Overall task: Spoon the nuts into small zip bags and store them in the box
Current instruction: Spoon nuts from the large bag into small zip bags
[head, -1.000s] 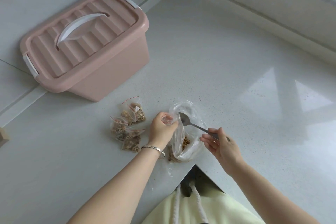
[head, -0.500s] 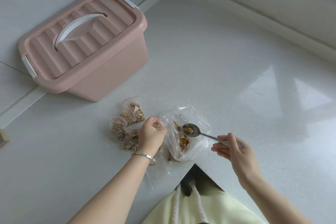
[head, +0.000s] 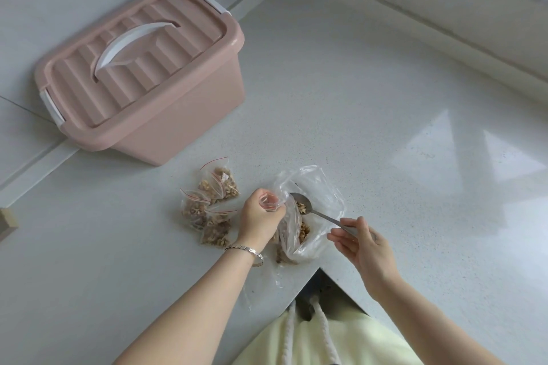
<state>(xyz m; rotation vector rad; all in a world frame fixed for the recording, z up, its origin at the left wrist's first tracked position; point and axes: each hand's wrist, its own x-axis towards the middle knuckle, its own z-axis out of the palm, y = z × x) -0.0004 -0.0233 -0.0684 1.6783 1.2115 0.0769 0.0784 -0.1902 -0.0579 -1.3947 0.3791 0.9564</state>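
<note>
**Risks.**
- The slim steel spoon (head: 305, 207), loaded with nuts, hangs over the large crinkled clear plastic bag (head: 326, 187). Its bowl looks nearly as wide as the mouth of the small clear zip bag (head: 268, 201), so pieces may well tip onto the white speckled countertop (head: 385, 98).
- The small bag's thin film would probably fold shut if the pinch slackens.
- The pink plastic box (head: 166, 115) has its lid on, so it must be opened before anything can be stored.

**Hands.**
- The left hand (head: 259, 216) is curled and pinches the small bag's mouth.
- The right hand (head: 364, 243) holds the spoon's handle between thumb and fingers.

**Materials.**
- Nuts (head: 304, 230): brown, irregular, brittle fragments, most of them low in the large bag.
- Filled zip bags (head: 207, 207): glossy film with red seal strips, clustered just left of the left hand.
- Box: rigid, with a ribbed lid, a white arched handle and white clips. It stands well apart, at the back left.
</note>
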